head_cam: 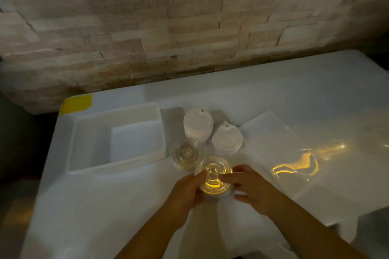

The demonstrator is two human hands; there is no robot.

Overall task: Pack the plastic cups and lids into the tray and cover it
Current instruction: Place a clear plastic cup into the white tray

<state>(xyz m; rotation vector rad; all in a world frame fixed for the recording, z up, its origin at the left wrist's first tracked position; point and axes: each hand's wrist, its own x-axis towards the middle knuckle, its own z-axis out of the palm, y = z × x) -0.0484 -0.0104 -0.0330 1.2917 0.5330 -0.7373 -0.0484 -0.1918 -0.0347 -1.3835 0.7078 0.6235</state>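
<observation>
A clear plastic cup stack (213, 171) stands near the table's front middle, glowing yellow inside. My left hand (185, 191) wraps its left side and my right hand (250, 187) holds its right side, fingers over the rim. A second clear cup stack (186, 153) stands just behind and to the left. Two stacks of white lids with spouts sit farther back, the taller stack (197, 125) on the left and the shorter stack (227, 137) on the right. The white rectangular tray (84, 149) lies to the left with nothing in it. A clear flat cover (280, 145) lies to the right.
A white table (84, 206) carries everything; its left edge drops into dark floor. A stone-tile wall (168, 27) rises right behind it. Yellow tape (76, 103) marks the back left corner. A yellow light reflection glints on the cover at the right.
</observation>
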